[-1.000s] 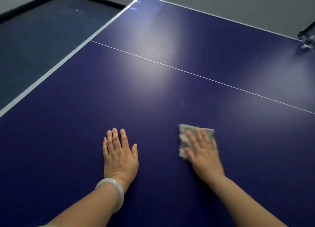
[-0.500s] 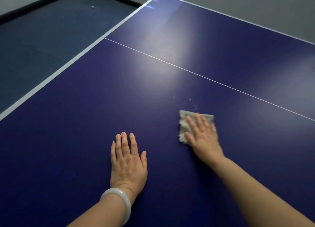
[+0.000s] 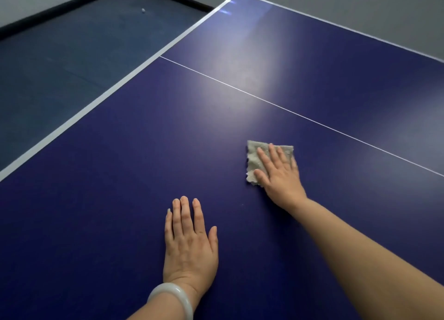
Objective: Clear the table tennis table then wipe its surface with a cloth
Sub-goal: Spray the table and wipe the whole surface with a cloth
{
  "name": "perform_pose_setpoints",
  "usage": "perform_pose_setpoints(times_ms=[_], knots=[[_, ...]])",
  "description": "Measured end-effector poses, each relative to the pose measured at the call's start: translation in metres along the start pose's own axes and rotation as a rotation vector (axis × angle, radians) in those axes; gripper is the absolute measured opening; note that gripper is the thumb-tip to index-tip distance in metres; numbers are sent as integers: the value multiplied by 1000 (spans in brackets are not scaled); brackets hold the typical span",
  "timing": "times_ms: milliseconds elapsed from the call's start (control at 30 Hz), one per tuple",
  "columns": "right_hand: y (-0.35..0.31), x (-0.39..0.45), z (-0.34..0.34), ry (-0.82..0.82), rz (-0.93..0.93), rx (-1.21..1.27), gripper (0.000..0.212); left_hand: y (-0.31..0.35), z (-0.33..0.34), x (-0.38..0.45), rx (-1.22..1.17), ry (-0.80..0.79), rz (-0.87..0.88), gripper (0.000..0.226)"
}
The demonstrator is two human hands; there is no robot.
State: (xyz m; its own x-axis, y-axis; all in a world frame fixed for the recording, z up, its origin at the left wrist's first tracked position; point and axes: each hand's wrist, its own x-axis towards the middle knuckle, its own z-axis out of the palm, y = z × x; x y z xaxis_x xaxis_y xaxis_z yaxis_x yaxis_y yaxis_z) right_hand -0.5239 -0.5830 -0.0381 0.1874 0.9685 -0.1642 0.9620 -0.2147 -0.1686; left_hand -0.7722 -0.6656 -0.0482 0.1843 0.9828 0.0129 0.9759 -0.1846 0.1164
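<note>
Right hand [image 3: 280,173]: fingers flat, pressing cloth [image 3: 253,162] to table [image 3: 120,175], apparently mid-wipe (fingertips blurred) | Left hand [image 3: 189,240]: fingers straight, palm down, likely bracing the reach.

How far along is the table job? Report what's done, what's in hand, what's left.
Done: no bats or balls lie on the visible table, so clearing looks finished. In hand: the right hand presses the cloth flat on the blue surface while the left hand rests beside it. Left: how much remains unwiped cannot be told.
</note>
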Motion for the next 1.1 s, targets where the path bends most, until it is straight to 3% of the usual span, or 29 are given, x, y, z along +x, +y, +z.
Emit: perform_pose_setpoints(times_ms=[167,333,467,667,733,800,900,1000,1100], knots=[[68,35,-29,82,566,205,65,0,0,0,-2,-14,1,70],[59,93,-49,12,696,277,69,-1,3,-2,-10,-2,7,69],[-7,134,-45,-51,501,256,65,-2,5,-1,-2,2,20,70],[-154,92,0,-132,-129,36,61,-1,2,-1,-3,-31,4,69],[-174,57,10,-154,-261,38,60,0,0,0,-11,-44,-5,69],[-156,35,11,-147,-264,17,60,-1,0,1,-17,-45,-7,70],[-70,14,3,-65,18,16,61,-1,0,0,-37,-42,-4,70],[32,-30,-11,26,528,91,61,-1,-2,0,-44,-52,1,70],[58,-70,-12,77,909,183,62,-1,-3,-1,-43,-85,-15,71]])
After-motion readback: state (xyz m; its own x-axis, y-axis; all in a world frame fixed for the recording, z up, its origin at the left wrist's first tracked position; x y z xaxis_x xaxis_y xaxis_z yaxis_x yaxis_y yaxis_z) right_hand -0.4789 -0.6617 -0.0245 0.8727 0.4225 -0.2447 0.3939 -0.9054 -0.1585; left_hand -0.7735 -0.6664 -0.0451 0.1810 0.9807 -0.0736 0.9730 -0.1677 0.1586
